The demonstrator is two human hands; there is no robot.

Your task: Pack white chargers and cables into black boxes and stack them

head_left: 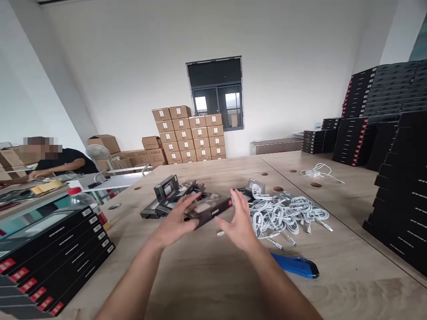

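Bare forearms (pixel 131 280) lead to my two hands, seen to the left of the cable heap (pixel 290 213), the landmark of this view. My left hand (pixel 175 222) has its thumb and fingers parted moderately around one end of a dark box (pixel 211 210). My right hand (pixel 240 222) is spread wide at the other end; I cannot tell whether its fingertips press on it. The box is tilted and blurred, its contents unreadable.

Degree of completion, as I judge it: partial. Finished in order: the black box stack (pixel 76 255), far left of the heap and nearer me, and the tall black stack (pixel 403 195), to the heap's right. Unordered: small windowed boxes (pixel 167 189), jumbled left of the heap, and the cables themselves, loose and outside any box. A blue tool (pixel 296 266) lies on the heap's near side, untouched.
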